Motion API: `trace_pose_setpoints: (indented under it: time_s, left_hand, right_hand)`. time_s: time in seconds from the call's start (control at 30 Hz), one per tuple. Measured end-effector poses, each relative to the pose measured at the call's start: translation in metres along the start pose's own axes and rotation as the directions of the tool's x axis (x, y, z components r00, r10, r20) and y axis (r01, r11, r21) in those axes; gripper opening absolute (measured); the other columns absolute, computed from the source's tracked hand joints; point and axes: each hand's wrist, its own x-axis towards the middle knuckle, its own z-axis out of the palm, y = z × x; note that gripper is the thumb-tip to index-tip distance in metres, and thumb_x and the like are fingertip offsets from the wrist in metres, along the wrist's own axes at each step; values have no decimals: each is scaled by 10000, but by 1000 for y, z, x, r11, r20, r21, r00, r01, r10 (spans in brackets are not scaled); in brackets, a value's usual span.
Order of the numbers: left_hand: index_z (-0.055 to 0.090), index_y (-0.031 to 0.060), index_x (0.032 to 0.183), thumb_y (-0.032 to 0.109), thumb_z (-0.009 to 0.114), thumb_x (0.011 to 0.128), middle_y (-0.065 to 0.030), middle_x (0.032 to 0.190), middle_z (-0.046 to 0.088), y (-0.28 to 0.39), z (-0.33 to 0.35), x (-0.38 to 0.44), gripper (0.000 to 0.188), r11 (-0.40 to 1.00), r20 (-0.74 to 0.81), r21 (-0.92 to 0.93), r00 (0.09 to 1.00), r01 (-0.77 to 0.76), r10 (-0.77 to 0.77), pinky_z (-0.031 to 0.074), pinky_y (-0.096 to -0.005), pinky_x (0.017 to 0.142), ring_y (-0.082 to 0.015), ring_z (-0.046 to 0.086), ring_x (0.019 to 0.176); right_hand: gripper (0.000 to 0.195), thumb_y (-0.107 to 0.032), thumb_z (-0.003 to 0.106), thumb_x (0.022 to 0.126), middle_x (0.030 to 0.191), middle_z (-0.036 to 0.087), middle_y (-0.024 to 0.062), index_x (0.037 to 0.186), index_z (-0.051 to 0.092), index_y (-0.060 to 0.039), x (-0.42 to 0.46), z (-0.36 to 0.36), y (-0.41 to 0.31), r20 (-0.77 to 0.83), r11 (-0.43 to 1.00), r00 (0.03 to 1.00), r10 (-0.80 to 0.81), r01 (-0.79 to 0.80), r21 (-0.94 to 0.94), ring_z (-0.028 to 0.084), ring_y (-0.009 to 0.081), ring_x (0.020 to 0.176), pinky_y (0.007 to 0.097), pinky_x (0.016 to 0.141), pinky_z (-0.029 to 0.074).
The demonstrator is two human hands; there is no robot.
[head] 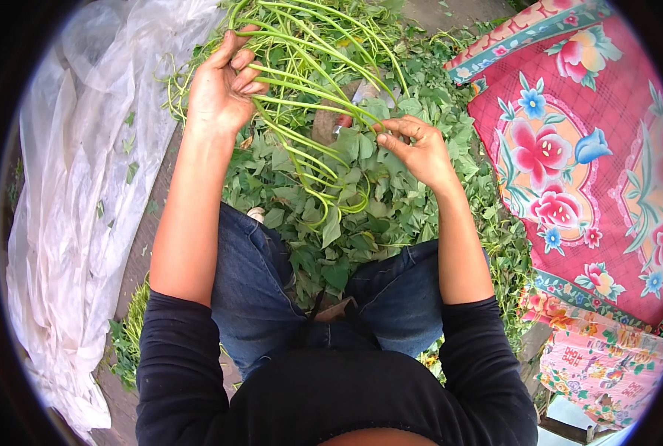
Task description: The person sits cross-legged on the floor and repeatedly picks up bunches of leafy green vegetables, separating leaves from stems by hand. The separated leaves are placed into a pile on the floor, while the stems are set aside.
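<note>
My left hand [225,83] grips a loose bunch of long green leaf stems [309,97], apparently sweet potato, which fan out to the right and droop. At the right ends of some stems, my right hand [418,146] pinches one or more between thumb and fingers. Below both hands, heart-shaped green leaves [404,195] form a thick heap between my knees. Behind the stems, a flat metal blade [366,92] and a red handle-like piece [344,120] show beside a brown block [326,114]; leaves and stems partly hide them.
A tangle of bare stems [287,47] lies beyond my left hand. Crumpled clear plastic sheeting [86,167] covers the ground at left, near a green bundle [128,340]. At right are a red floral cloth [554,150] and a pink patterned cloth [599,368].
</note>
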Motion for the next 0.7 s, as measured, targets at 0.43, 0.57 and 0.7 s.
trace_pose_setpoints:
  time_s: [0.43, 0.57, 0.7]
  left_hand:
    - [507, 44, 1065, 296, 463, 896, 66, 584, 317, 4, 0, -1, 306, 999, -7, 46, 1000, -7, 8, 240, -200, 460, -47, 242, 449]
    - [510, 45, 1065, 294, 460, 897, 66, 585, 318, 2, 5, -3, 305, 995, -22, 103, 1000, 4, -2, 240, -202, 466, -47, 241, 449]
    - [506, 42, 1071, 292, 458, 898, 66, 582, 319, 3, 6, -4, 308, 995, -17, 97, 1000, 3, -1, 239, -203, 465, -47, 241, 449]
  right_hand:
    - [134, -83, 646, 763, 821, 554, -5, 887, 641, -31, -2, -14, -8, 0, 913, 998, 66, -60, 404, 515, 91, 788, 247, 736, 420]
    - [120, -64, 639, 756, 822, 551, 4, 876, 641, -51, -3, -17, -5, -39, 928, 998, 44, -27, 372, 517, 103, 781, 246, 745, 419]
    - [151, -47, 638, 737, 853, 563, 21, 888, 641, -58, 0, -13, -2, -59, 996, 995, -86, 87, 24, 518, 111, 777, 246, 749, 420]
